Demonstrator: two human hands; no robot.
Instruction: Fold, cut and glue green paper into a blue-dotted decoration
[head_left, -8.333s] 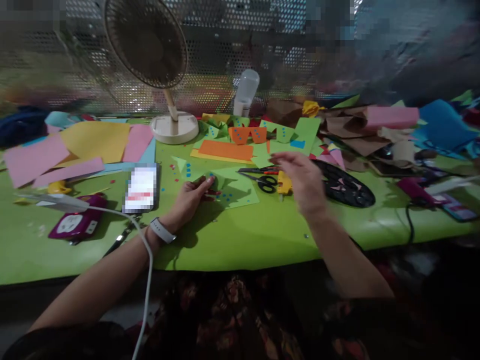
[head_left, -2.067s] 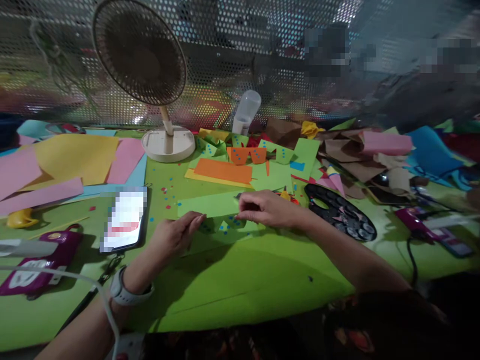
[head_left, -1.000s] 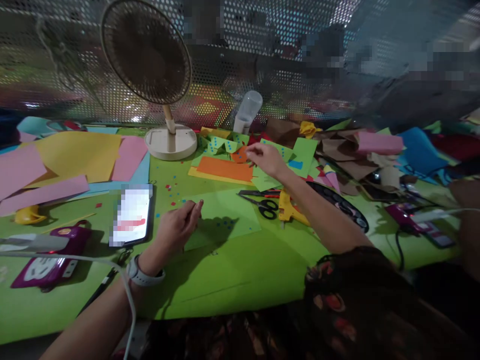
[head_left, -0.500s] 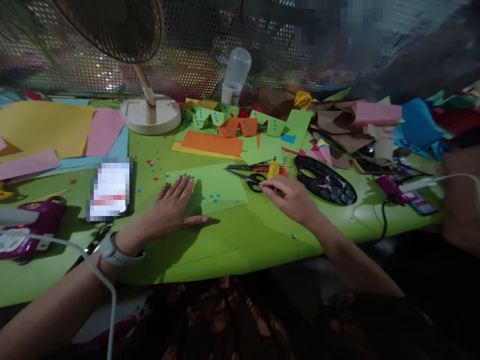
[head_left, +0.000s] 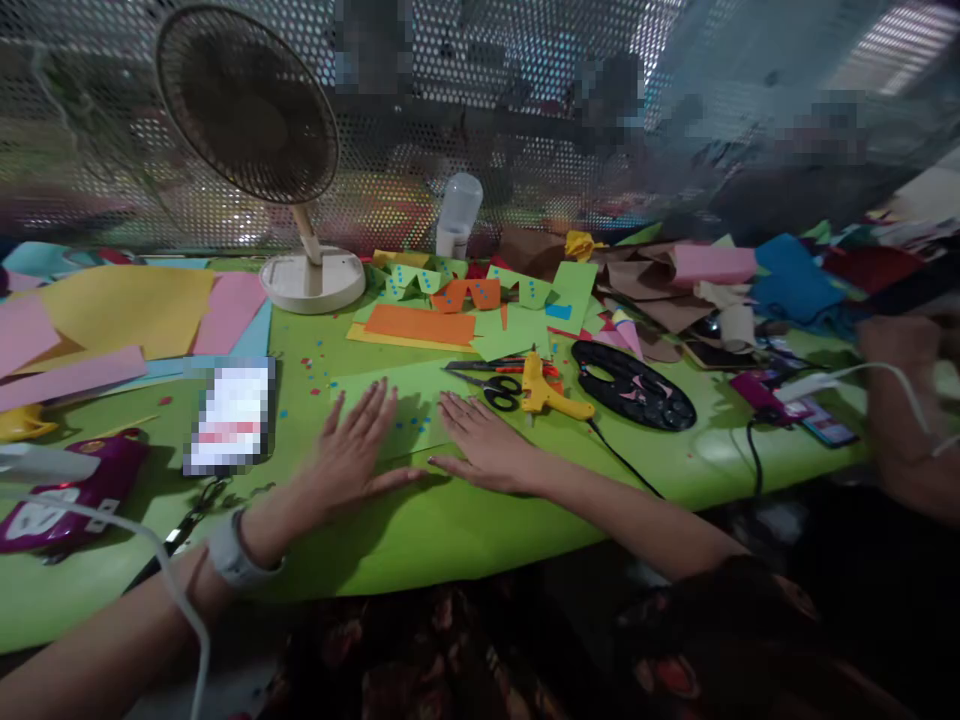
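Both my hands lie flat, fingers spread, on a light green paper sheet dotted with small blue bits, on the green table. My left hand, with a white watch on its wrist, presses the sheet's left part. My right hand presses its right part. Neither hand holds anything. Just beyond my right hand lie black-handled scissors and a yellow glue gun with a black cord.
A phone lies left of my left hand, a purple device further left. A desk fan, white bottle, orange and green paper cut-outs, a black palette and paper heaps fill the back. Another person's arm shows at right.
My right hand has come back from the scissors and glue gun and now lies flat on the green sheet beside my left hand, which stays pressed there.
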